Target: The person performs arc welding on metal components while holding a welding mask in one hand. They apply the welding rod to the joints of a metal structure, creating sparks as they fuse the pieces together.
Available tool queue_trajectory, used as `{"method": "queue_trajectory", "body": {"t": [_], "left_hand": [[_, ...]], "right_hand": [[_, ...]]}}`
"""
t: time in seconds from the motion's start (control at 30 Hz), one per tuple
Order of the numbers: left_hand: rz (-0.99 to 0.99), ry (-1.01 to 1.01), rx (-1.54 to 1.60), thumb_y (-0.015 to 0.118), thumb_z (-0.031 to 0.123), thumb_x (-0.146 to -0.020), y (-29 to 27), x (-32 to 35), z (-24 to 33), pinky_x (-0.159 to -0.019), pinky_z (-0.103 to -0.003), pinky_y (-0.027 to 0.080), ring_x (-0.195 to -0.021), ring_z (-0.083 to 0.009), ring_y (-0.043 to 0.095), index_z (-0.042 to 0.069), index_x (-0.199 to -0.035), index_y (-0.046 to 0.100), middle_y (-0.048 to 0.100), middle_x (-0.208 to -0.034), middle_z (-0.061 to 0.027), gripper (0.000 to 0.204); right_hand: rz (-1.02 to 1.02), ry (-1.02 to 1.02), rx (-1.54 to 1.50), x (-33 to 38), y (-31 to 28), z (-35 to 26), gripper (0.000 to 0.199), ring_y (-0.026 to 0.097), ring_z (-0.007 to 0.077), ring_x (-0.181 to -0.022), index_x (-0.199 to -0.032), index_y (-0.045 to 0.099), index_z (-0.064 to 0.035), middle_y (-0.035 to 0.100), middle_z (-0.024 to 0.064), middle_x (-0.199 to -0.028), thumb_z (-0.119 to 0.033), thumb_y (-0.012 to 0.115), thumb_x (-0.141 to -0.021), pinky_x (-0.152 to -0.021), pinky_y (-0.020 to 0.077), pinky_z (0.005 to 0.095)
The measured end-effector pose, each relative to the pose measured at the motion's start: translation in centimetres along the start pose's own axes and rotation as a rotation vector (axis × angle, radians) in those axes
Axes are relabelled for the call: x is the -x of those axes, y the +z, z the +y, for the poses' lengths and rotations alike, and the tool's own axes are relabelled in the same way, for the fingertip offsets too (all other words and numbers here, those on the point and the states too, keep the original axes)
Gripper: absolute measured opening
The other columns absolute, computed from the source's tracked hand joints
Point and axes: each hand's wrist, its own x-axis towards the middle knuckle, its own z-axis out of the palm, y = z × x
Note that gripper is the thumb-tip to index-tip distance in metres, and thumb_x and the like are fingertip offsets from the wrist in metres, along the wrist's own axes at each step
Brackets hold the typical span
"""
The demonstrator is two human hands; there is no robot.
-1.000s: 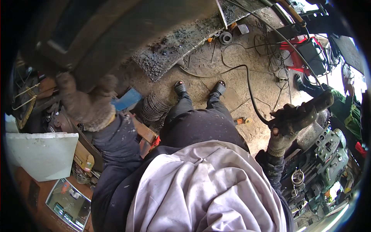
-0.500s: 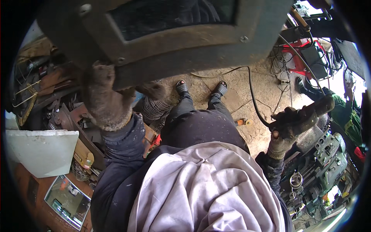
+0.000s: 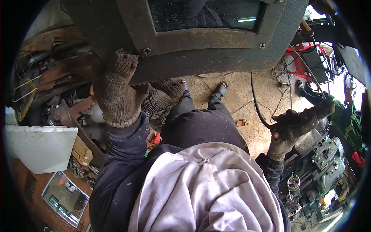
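Note:
A hand-held welding shield (image 3: 185, 70), dark and flat with a screwed-on frame around a dark glass window (image 3: 205, 17), fills the top of the view. At its lower left edge my left hand (image 3: 120, 91), in a dirty brown knitted glove, is closed on it; the grip itself is partly hidden. My right hand (image 3: 288, 129), also gloved, is wrapped round a dark cylindrical electrode holder (image 3: 319, 110). A black cable (image 3: 253, 96) runs from the holder's rear up behind the shield. From the holder's front end, a thin welding rod (image 3: 305, 69) slants up and left.
Coiled wire (image 3: 156, 104) and scrap metal lie at the left, near a white slab (image 3: 40, 149) and a framed mirror (image 3: 65, 199). A grey-green machine (image 3: 328, 160) stands at lower right. Cables trail over the floor (image 3: 205, 91); a person's green clothing (image 3: 346, 118) shows at right.
My left hand and the welding shield have moved right and slightly down, covering the cable's upper loop. My right hand keeps the electrode holder in nearly the same place.

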Motion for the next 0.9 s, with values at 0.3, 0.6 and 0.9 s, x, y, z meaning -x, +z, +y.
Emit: {"method": "queue_trajectory", "body": {"t": [0.3,0.6,0.9], "left_hand": [[0.292,-0.610,0.840,0.074,0.008,-0.061,-0.9,-2.1,0.9,-0.091,-0.041,0.045,-0.102,-0.0257,0.057,0.008,-0.111,0.059,0.058,-0.112,-0.0112,0.052],[-0.067,0.307,-0.195,0.079,0.011,-0.056,-0.2,-0.4,-0.7,-0.088,-0.041,0.048,-0.101,-0.0232,0.059,0.008,-0.104,0.063,0.063,-0.104,-0.0104,0.051],[0.187,-0.692,1.395,0.064,-0.007,-0.072,1.0,-3.4,3.7,-0.077,-0.023,0.053,-0.090,-0.0187,0.062,-0.004,-0.119,0.043,0.058,-0.105,-0.0132,0.052]], "right_hand": [[0.016,-0.038,0.056,-0.2,-0.2,0.0,0.103,0.058,0.0206,-0.090,-0.134,0.026,-0.0032,0.050,0.0105,-0.114,-0.050,0.080,-0.060,-0.067,0.0535,0.0311],[0.010,0.119,-0.144,-0.6,0.5,-1.0,0.102,0.060,0.0206,-0.084,-0.134,0.027,-0.0031,0.051,0.0111,-0.112,-0.051,0.079,-0.060,-0.063,0.0526,0.0290],[-0.007,0.048,-0.111,-0.4,-0.1,0.1,0.101,0.060,0.0201,-0.084,-0.134,0.027,-0.0019,0.051,0.0120,-0.111,-0.049,0.079,-0.061,-0.063,0.0527,0.0289]]}}
